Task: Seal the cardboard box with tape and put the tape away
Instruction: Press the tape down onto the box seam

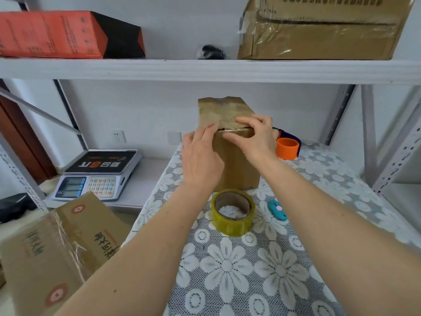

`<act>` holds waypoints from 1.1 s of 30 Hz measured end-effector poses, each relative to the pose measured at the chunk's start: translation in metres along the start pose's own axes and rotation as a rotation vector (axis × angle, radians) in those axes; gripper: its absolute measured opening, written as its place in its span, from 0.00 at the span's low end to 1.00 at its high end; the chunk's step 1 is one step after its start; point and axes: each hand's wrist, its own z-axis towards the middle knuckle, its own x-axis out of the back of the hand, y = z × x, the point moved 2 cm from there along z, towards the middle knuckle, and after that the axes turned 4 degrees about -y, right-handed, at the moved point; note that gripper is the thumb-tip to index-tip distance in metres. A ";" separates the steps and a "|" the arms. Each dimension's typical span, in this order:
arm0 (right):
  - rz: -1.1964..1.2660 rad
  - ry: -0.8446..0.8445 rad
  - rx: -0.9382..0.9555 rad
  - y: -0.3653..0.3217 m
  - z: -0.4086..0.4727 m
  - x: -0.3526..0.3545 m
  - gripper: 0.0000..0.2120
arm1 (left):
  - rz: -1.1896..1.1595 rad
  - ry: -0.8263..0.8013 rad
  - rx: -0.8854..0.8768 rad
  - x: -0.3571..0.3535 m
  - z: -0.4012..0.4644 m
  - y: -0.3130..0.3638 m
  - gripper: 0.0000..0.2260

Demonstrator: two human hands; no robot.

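Observation:
A small brown cardboard box (pixel 237 163) stands on the lace-covered table (pixel 250 270), with clear tape shining across its top. My left hand (pixel 200 160) lies against the box's left front edge, fingers pressing on the tape at the top seam. My right hand (pixel 255 137) presses on the same seam from the right, fingers spread along the edge. A roll of yellowish clear tape (pixel 232 212) rests flat on the table just in front of the box, touched by neither hand.
A teal box cutter (pixel 276 209) lies right of the roll. An orange tape dispenser (pixel 287 147) sits behind the box. A weighing scale (pixel 98 174) and a large carton (pixel 57 247) are at left. A shelf (pixel 205 69) overhead carries boxes.

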 end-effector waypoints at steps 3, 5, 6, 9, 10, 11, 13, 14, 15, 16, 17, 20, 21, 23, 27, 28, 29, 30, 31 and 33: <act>-0.009 0.011 0.009 0.002 0.000 -0.001 0.26 | -0.025 0.028 0.010 -0.003 0.000 0.000 0.30; -0.013 0.017 0.007 0.002 0.000 -0.002 0.26 | -0.031 0.038 0.023 -0.003 0.000 0.001 0.30; -0.017 0.019 0.004 0.001 -0.001 -0.002 0.26 | -0.032 0.037 0.030 -0.004 0.000 0.001 0.29; -0.030 0.003 -0.001 -0.001 -0.003 -0.001 0.27 | 0.001 0.022 0.032 -0.003 0.001 0.003 0.29; -0.022 -0.010 -0.003 -0.002 -0.003 0.001 0.27 | 0.024 0.017 0.030 -0.001 0.001 0.003 0.29; 0.006 -0.026 -0.010 -0.002 -0.002 0.003 0.26 | 0.045 0.009 0.030 -0.001 0.001 0.004 0.29; 0.111 -0.044 -0.035 0.000 0.000 0.008 0.22 | 0.072 -0.005 0.036 -0.001 0.000 0.005 0.29; 0.156 -0.046 -0.040 0.000 0.002 0.010 0.21 | 0.078 -0.005 0.038 -0.001 0.000 0.005 0.29; 0.174 -0.044 -0.039 0.001 0.002 0.010 0.19 | 0.081 -0.001 0.042 -0.002 0.000 0.005 0.29; 0.172 -0.039 -0.029 0.002 0.002 0.010 0.19 | 0.082 0.004 0.046 -0.003 0.000 0.005 0.29; 0.166 -0.031 -0.017 0.004 0.003 0.009 0.19 | 0.079 0.009 0.049 -0.004 0.000 0.005 0.29; 0.143 -0.010 0.013 0.008 0.001 0.006 0.19 | 0.057 0.024 0.053 -0.006 0.000 0.003 0.29; 0.133 -0.009 0.026 0.010 0.001 0.005 0.19 | 0.052 0.034 0.049 -0.006 0.001 0.003 0.29; 0.124 -0.012 0.042 0.011 0.001 0.006 0.20 | 0.045 0.044 0.046 -0.007 0.001 0.002 0.29; 0.105 -0.033 0.059 0.012 0.000 0.007 0.21 | 0.052 0.037 0.054 -0.008 0.000 0.003 0.29; 0.093 -0.042 0.062 0.012 0.000 0.008 0.22 | 0.062 0.031 0.054 -0.007 0.000 0.004 0.29; 0.085 -0.053 0.062 0.011 0.000 0.009 0.23 | 0.071 0.024 0.054 -0.006 0.000 0.004 0.29; 0.087 -0.068 0.060 0.011 0.001 0.011 0.23 | 0.079 0.019 0.053 -0.005 0.000 0.004 0.29; 0.102 -0.084 0.055 0.011 0.002 0.012 0.23 | 0.086 0.015 0.051 -0.005 0.000 0.005 0.29; 0.164 -0.108 0.040 0.012 0.005 0.014 0.21 | 0.097 0.010 0.046 -0.005 0.000 0.005 0.28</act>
